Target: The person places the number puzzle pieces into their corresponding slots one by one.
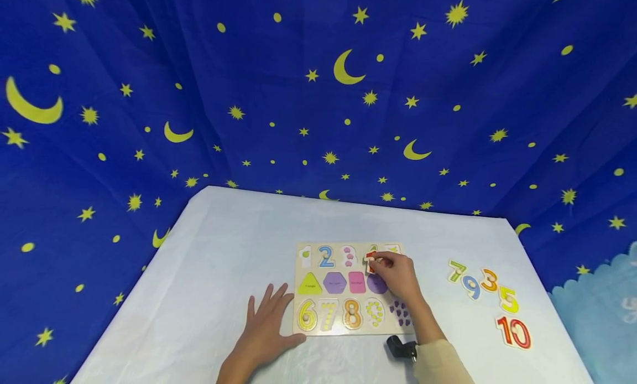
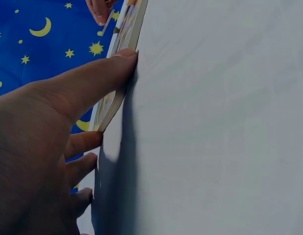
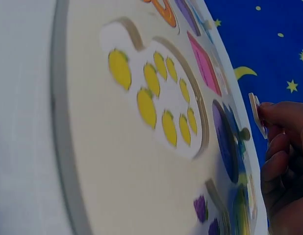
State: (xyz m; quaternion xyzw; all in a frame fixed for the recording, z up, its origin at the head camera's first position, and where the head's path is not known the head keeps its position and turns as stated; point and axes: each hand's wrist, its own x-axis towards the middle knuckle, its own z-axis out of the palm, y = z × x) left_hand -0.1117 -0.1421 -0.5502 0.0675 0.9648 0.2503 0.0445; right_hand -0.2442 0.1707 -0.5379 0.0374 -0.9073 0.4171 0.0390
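Note:
A wooden number puzzle board [image 1: 318, 290] lies on the white table. My right hand [image 1: 398, 273] pinches a small red number piece [image 1: 369, 258], apparently the 1, over the top row beside a partly covered green figure. In the right wrist view that piece [image 3: 257, 112] is seen edge-on, raised above the board, between thumb and fingers. My left hand [image 1: 267, 326] lies with fingers spread at the board's left side. Its thumb [image 2: 100, 81] touches the lower left corner. The 2 [image 1: 325, 257], 6 [image 1: 307, 316] and 8 [image 1: 352, 314] sit in their recesses; fruit pictures show in several others.
Right of the board lie loose number pieces: a green 7 [image 1: 457, 271], a blue 9 [image 1: 470, 287], an orange 3 [image 1: 490, 280], a yellow 5 [image 1: 508, 300] and a red 10 [image 1: 514, 332]. A blue star-patterned curtain [image 1: 298, 107] surrounds the table [image 1: 199, 251].

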